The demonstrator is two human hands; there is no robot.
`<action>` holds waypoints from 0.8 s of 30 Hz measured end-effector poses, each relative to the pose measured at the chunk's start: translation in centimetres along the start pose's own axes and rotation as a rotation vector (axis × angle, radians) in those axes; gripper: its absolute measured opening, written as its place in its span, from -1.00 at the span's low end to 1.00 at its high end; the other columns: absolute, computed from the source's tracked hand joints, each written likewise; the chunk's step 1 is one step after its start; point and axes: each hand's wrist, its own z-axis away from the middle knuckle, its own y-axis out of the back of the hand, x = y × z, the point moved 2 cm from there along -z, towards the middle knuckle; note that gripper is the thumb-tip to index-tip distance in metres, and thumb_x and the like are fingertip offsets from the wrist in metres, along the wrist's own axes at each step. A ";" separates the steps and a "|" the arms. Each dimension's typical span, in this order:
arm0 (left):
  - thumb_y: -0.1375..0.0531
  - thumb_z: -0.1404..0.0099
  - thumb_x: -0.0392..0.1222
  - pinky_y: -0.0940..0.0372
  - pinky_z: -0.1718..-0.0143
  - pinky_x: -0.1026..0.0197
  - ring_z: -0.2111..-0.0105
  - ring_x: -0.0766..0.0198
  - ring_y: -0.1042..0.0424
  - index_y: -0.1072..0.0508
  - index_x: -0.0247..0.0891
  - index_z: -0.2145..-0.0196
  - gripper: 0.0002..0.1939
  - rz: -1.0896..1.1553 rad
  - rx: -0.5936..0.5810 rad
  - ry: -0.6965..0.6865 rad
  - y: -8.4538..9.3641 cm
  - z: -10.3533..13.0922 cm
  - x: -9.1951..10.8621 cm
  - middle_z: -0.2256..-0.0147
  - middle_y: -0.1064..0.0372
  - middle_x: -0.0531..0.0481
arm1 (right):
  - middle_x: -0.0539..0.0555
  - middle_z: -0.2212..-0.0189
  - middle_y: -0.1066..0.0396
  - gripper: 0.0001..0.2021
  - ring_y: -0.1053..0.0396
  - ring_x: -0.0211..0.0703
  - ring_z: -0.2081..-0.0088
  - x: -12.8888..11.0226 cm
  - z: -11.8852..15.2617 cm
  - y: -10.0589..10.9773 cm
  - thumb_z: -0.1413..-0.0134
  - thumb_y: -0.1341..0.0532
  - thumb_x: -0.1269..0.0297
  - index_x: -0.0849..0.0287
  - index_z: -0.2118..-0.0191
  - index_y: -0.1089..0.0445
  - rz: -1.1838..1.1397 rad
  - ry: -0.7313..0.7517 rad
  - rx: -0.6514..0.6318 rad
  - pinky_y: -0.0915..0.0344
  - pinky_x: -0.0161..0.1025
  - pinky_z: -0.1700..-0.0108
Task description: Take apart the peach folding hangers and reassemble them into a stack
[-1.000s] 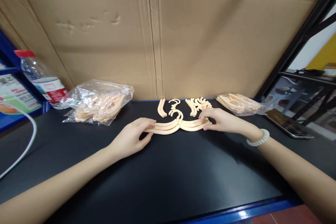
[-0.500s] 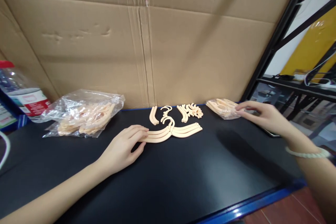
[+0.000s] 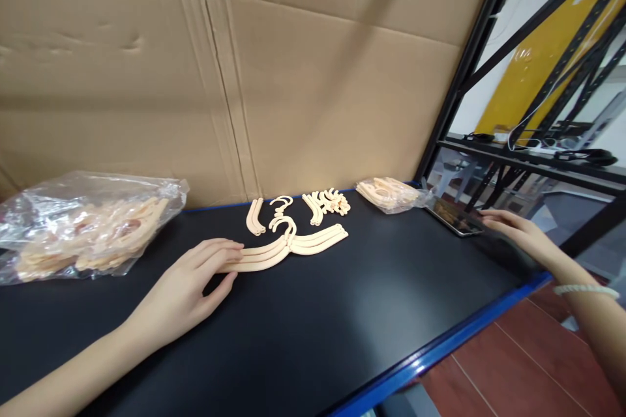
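Observation:
My left hand (image 3: 203, 280) is closed over the left ends of a small stack of cream plastic folding hangers (image 3: 317, 241), with their hooks pointing up toward the cardboard. The thumb lies along the near edge, and the hanger ends under the fingers are hidden. At the far right, my right hand (image 3: 521, 234) has its fingers stretched out with nothing visible in them. Its fingertips are beside the right end of a dark flat phone-like device (image 3: 452, 216); whether they touch it I cannot tell.
Behind the hangers lie loose hanger arms (image 3: 255, 216), hooks (image 3: 281, 204) and a heap of small parts (image 3: 333, 201). Clear bags of hanger parts sit left (image 3: 98, 228) and right (image 3: 388, 195). A cardboard sheet (image 3: 313, 78) stands behind; a blue edge (image 3: 405, 371) borders the black table.
My right hand has moved away from the right-hand bag, rightward to beside the flat device. My left hand stays on the hangers. The camera view has turned to the right.

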 end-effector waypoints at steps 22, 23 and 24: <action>-0.12 -0.28 -0.13 -0.40 0.05 0.05 0.07 0.05 -0.46 -0.45 -0.13 0.14 -0.79 -0.010 0.021 -0.015 -0.3 -0.2 -0.3 0.11 -0.46 -0.07 | 0.19 0.14 -0.44 -0.54 -0.37 0.16 0.05 1.1 0.3 -2.9 -0.10 -0.01 -0.01 0.12 -0.02 -0.30 -0.027 0.175 -0.099 -0.21 0.03 -0.07; -0.12 -0.29 -0.14 -0.40 0.05 0.05 0.07 0.05 -0.46 -0.44 -0.14 0.13 -0.79 -0.012 0.022 -0.019 -0.3 -0.2 -0.3 0.11 -0.46 -0.08 | 0.20 0.15 -0.44 -0.53 -0.38 0.15 0.06 1.0 0.3 -2.8 -0.10 -0.01 -0.02 0.13 -0.03 -0.28 -0.031 0.165 -0.094 -0.23 0.01 -0.05; -0.12 -0.29 -0.14 -0.40 0.05 0.05 0.07 0.05 -0.45 -0.43 -0.14 0.12 -0.78 -0.014 0.022 -0.023 -0.3 -0.2 -0.3 0.10 -0.45 -0.09 | 0.20 0.16 -0.44 -0.53 -0.39 0.14 0.08 0.9 0.3 -2.8 -0.09 -0.01 -0.02 0.13 -0.04 -0.27 -0.035 0.155 -0.091 -0.24 0.00 -0.03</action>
